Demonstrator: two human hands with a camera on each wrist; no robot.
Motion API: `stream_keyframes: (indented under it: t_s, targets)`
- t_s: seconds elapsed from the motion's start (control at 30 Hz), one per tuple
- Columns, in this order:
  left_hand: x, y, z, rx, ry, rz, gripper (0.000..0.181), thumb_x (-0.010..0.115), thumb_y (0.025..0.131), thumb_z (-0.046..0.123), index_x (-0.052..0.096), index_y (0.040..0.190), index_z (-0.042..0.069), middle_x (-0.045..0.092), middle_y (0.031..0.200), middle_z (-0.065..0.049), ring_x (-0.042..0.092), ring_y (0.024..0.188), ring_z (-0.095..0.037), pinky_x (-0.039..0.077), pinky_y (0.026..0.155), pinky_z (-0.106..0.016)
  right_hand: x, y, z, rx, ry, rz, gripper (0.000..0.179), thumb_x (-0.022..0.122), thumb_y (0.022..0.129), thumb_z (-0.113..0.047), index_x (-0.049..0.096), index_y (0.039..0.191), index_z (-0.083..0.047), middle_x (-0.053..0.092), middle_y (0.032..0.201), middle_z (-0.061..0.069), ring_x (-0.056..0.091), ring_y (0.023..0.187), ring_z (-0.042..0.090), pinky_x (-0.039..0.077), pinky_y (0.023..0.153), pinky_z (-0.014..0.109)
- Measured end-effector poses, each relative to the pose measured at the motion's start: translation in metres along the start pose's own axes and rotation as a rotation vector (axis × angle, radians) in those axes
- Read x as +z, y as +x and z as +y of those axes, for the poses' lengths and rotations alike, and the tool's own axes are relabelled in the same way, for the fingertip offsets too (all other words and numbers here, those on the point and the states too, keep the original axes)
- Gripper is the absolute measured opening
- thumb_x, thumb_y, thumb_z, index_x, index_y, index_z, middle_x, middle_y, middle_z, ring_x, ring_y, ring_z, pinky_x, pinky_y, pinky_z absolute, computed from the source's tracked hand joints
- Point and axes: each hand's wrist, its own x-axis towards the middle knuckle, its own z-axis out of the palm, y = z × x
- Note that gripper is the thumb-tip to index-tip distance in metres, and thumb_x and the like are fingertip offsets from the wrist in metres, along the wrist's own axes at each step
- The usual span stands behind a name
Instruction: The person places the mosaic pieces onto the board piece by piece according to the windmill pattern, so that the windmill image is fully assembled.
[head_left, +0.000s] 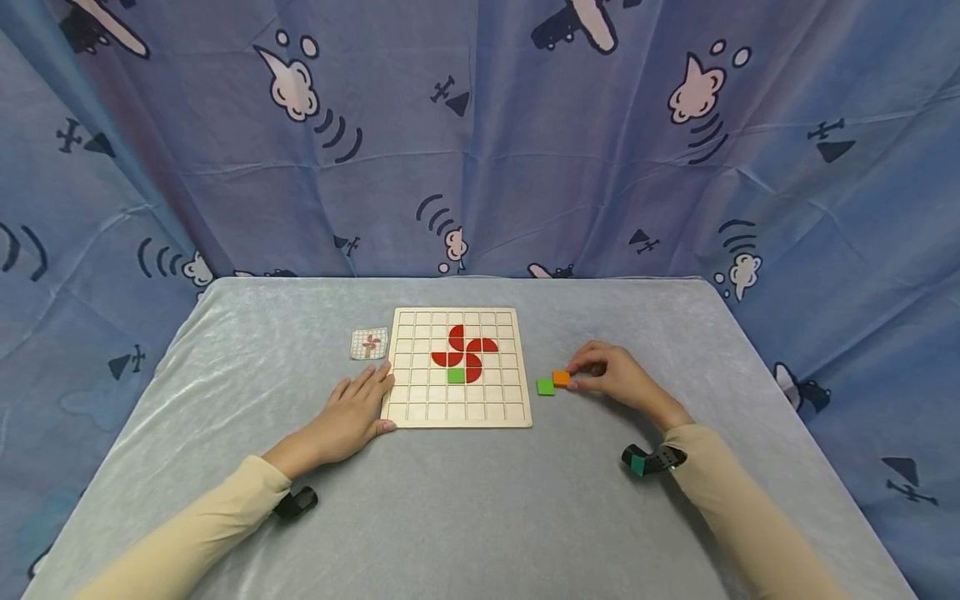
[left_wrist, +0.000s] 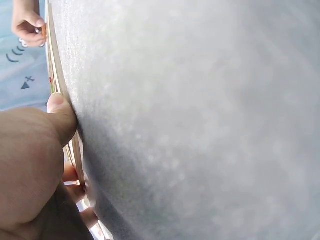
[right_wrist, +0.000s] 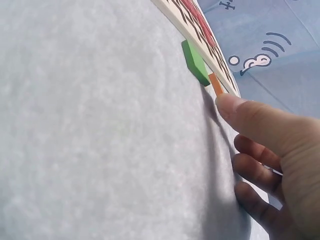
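A pale wooden grid board (head_left: 420, 400) lies on the table, bearing several red quarter-round pieces (head_left: 474, 367) set like a pinwheel and a green square tile (head_left: 456, 376) below them. My left hand (head_left: 348, 421) rests at the board's left edge, its fingers extended and the thumb (left_wrist: 59, 112) by the front corner. To the right of the board, my right hand (head_left: 615, 375) pinches an orange square tile (head_left: 561, 378) between thumb and fingers. Another green tile (right_wrist: 195, 62) lies right beside the orange one, near the board's edge.
A small card (head_left: 368, 343) with a printed pinwheel pattern on a grid lies left of the board. Grey cloth covers the table (head_left: 480, 500). A blue patterned curtain (head_left: 480, 167) hangs behind the table and along its sides.
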Motion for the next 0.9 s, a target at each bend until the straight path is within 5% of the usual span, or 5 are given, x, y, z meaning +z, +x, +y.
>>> stream_keyframes:
  t_s: [0.3, 0.9]
  targets:
    - [-0.001, 0.001, 0.001, 0.002, 0.004, -0.010, 0.072, 0.058, 0.099, 0.035, 0.029, 0.154, -0.002, 0.016, 0.166, -0.019, 0.017, 0.153, -0.044, 0.017, 0.116, -0.069, 0.007, 0.002, -0.013, -0.062, 0.011, 0.008, 0.024, 0.085, 0.078, -0.023, 0.078, 0.099, -0.013, 0.067, 0.104, 0.007, 0.059, 0.091, 0.021, 0.047, 0.073, 0.023]
    - [0.000, 0.000, 0.000, 0.000, 0.008, -0.014, 0.073, 0.058, 0.099, 0.036, 0.029, 0.154, -0.002, 0.016, 0.166, -0.019, 0.016, 0.153, -0.043, 0.018, 0.116, -0.069, 0.051, 0.014, -0.054, -0.141, 0.000, 0.012, 0.020, 0.085, 0.079, -0.025, 0.078, 0.097, -0.020, 0.065, 0.103, -0.003, 0.058, 0.086, 0.016, 0.050, 0.073, 0.025]
